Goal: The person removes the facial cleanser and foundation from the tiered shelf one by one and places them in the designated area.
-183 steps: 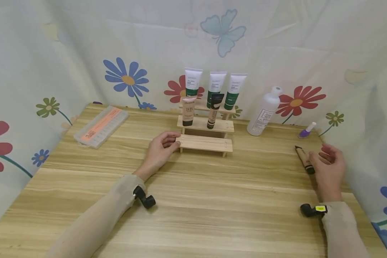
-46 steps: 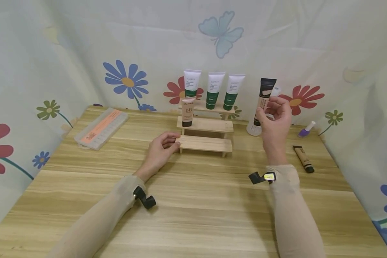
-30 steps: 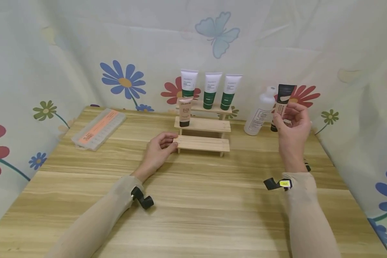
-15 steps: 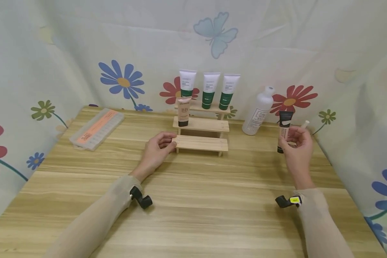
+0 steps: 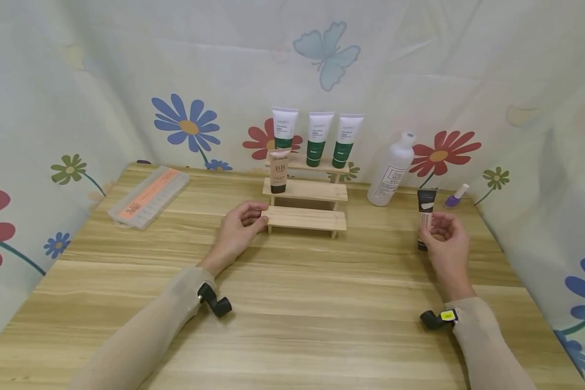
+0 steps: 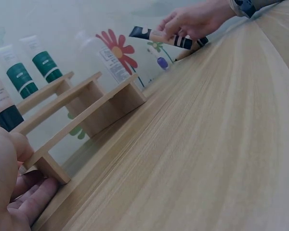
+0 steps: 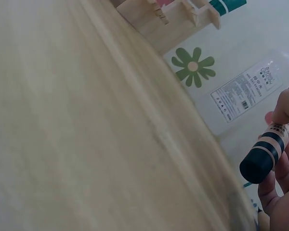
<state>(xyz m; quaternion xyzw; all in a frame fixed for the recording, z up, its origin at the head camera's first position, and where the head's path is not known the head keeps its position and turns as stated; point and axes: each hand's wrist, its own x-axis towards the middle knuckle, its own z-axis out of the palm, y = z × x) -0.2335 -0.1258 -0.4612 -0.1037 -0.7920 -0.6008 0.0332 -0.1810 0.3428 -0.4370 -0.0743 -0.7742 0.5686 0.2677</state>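
Observation:
My left hand (image 5: 239,227) grips the left end of the lowest tier of a three-tier wooden display stand (image 5: 304,218). In the left wrist view, its fingers curl around the tier's end, by the leg. At the right, my right hand (image 5: 446,246) pinches a beige cosmetic tube (image 5: 426,218) with black ends, cap downward. That cap (image 7: 256,165) is apart from the table in the right wrist view. A BB cream tube (image 5: 279,172) stands on the middle tier. Three white-and-green tubes (image 5: 317,141) stand on the top tier. Another tan tube (image 6: 197,45) is partly hidden behind my right hand.
A white bottle (image 5: 390,172) stands right of the stand. Farther right is a purple nail polish bottle (image 5: 452,201). A clear plastic case (image 5: 148,197) with an orange label lies at the left. A flowered curtain (image 5: 395,65) hangs behind the wooden table (image 5: 312,314).
The black-ended tube has left the middle tier in my right hand. It moved right past the white bottle, then down toward the table. My left hand has stayed on the stand.

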